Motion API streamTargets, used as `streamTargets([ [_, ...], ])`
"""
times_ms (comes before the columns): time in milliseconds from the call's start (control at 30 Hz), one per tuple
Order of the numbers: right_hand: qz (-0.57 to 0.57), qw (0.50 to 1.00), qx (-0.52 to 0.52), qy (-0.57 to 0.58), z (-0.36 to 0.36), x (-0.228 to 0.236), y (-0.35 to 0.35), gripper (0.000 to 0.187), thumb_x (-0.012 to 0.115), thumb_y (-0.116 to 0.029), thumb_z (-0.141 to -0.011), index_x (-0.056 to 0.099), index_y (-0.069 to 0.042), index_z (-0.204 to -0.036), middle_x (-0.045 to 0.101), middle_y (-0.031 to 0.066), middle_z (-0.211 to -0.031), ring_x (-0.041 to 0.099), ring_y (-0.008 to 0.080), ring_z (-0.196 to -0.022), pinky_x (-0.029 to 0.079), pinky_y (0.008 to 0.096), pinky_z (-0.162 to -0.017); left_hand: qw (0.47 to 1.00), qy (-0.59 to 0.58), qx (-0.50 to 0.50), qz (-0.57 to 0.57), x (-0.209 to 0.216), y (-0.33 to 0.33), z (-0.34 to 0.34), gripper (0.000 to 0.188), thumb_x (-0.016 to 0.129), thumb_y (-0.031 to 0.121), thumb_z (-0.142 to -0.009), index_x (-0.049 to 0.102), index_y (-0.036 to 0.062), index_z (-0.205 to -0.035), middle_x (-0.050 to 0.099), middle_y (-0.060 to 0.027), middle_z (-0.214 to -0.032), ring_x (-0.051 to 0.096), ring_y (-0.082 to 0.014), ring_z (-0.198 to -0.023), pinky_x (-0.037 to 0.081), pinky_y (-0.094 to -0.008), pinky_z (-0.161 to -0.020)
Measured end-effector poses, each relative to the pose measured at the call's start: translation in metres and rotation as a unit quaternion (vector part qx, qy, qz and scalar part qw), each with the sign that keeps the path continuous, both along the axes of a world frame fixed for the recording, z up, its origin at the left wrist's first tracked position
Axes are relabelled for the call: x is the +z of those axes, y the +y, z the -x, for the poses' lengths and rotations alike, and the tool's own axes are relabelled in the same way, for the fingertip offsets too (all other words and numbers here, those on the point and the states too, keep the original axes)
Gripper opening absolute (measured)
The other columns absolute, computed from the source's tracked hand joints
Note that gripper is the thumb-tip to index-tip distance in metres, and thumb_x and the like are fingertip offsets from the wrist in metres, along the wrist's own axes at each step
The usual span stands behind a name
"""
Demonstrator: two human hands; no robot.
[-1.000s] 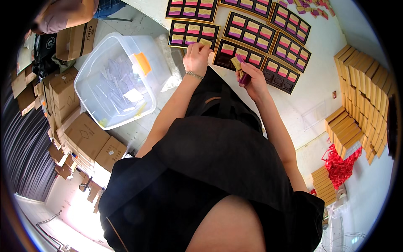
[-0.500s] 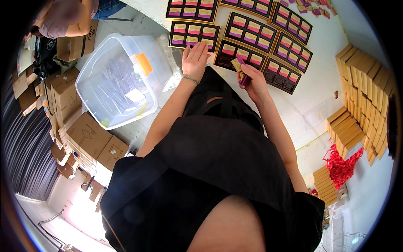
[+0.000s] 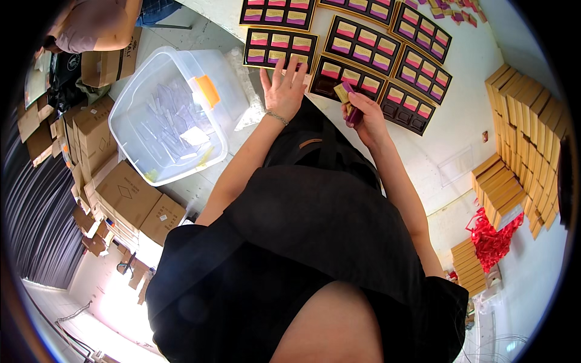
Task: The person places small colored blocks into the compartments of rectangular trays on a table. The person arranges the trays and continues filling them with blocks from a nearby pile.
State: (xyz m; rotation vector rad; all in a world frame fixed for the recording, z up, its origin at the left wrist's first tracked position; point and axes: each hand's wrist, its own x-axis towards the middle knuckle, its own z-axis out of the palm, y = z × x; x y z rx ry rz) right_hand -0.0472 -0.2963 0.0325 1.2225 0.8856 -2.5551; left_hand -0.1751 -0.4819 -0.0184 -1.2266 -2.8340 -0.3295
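Note:
My left hand [image 3: 284, 92] is open, fingers spread over the near edge of a black, gold-edged tray [image 3: 249, 64] filled with pink and purple wrapped pieces. Whether the fingertips touch it, I cannot tell. Closed fingers of my right hand [image 3: 369, 121] hold a small stack of gold-and-purple wrapped pieces [image 3: 344, 92], which look like chocolates. This stack is just above the near edge of the middle tray [image 3: 319, 84], whose far row holds pink pieces and whose visible near-row sockets are bare. Beside it, another tray [image 3: 404, 115] has pink pieces in its far row and bare near sockets.
More filled trays [image 3: 362, 45] lie beyond on the white table [image 3: 458, 124]. Loose wrapped pieces [image 3: 451, 12] lie at the far right. A clear plastic bin [image 3: 227, 142] stands left, near cardboard boxes [image 3: 124, 193]. Stacked gold boxes [image 3: 520, 133] and red ribbon [image 3: 493, 239] are right. Another person [image 3: 115, 27] is far left.
My left hand has shifted slightly right and down, and its fingers have spread apart. My right hand keeps its stack in nearly the same place.

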Motion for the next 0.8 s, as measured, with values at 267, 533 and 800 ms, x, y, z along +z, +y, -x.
streamTargets([
  [267, 0.007, 1.0, -0.002, 0.007, 0.001, 0.003, -0.003, 0.021, 0.061, -0.027, -0.093, 0.061, -0.006, -0.092, 0.064, 0.0051, -0.074, 0.057, 0.0118, -0.059, 0.039, 0.0241, -0.046, 0.999, -0.013, -0.044, 0.024, -0.001, 0.003, 0.005, 0.061, 0.069, 0.024, -0.079, 0.049, 0.0112, -0.135, 0.043, -0.0039, -0.145, 0.04, -0.0231, -0.134, 0.02, -0.0675, -0.106],
  [533, 0.047, 0.998, -0.027, 0.009, 0.002, 0.002, -0.018, 0.024, 0.059, -0.032, -0.095, 0.061, -0.009, -0.097, 0.062, 0.0036, -0.074, 0.057, 0.0113, -0.062, 0.04, 0.0236, -0.047, 0.97, -0.181, 0.095, -0.131, 0.047, 0.014, -0.01, 0.044, 0.069, 0.016, -0.082, 0.058, 0.0041, -0.123, 0.06, -0.0153, -0.121, 0.061, -0.0202, -0.107, 0.044, -0.0478, -0.093],
  [800, -0.005, 1.0, 0.012, -0.02, -0.004, 0.003, -0.034, 0.026, 0.06, -0.032, -0.094, 0.064, -0.007, -0.102, 0.062, 0.0028, -0.072, 0.055, 0.0093, -0.055, 0.039, 0.0224, -0.044, 0.691, -0.607, 0.249, -0.305, 0.044, 0.025, -0.03, 0.022, 0.068, 0.009, -0.086, 0.068, -0.0012, -0.106, 0.069, -0.0057, -0.089, 0.064, -0.0087, -0.074, 0.051, -0.0208, -0.061],
])
